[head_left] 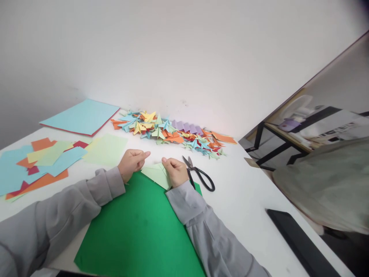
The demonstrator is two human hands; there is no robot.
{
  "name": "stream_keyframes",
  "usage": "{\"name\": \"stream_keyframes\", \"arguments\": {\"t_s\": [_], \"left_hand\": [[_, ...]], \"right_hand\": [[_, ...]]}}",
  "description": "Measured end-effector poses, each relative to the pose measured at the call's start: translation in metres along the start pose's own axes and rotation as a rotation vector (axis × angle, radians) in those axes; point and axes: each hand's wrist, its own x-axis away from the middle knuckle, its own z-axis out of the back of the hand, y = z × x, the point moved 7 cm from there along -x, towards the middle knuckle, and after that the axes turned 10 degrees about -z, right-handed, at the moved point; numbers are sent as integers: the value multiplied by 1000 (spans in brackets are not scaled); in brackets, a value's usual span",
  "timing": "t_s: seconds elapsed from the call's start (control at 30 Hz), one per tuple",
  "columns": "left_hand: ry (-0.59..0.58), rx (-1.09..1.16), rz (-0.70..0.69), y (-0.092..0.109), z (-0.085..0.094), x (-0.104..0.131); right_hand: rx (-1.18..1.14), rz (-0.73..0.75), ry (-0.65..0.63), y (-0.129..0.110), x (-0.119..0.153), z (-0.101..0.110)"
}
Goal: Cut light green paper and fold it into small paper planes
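Note:
My left hand (132, 163) and my right hand (177, 172) both pinch a folded pale green paper (156, 174) at the far edge of a large green sheet (138, 231). The left hand holds its left tip, fingers curled. The right hand covers its right side. Both arms wear grey sleeves. Black scissors (198, 173) lie just right of my right hand, blades closed.
A pile of colourful folded paper figures (170, 132) stretches along the wall. Loose coloured squares (37, 163) lie at the left, a pale green sheet (106, 150) and a light blue stack (82, 117) behind. A black flat object (300, 240) lies near the table's right edge.

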Motion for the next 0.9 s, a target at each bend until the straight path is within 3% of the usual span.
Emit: {"name": "stream_keyframes", "arguments": {"t_s": [0.13,0.3,0.43,0.7,0.9], "left_hand": [[-29,-75,41,-2,-2,-1],[-366,-251,-20,0,-26,2],[-476,-346,-58,-2,-31,5],[-460,-375,-66,0,-31,6],[-280,-290,23,-4,-16,2]], "right_hand": [[16,-10,-34,-2,2,-5],[15,-13,-89,-5,5,-10],[26,-12,-100,-6,7,-13],[42,-26,-128,-3,8,-15],[-62,-125,-200,2,6,-13]]}}
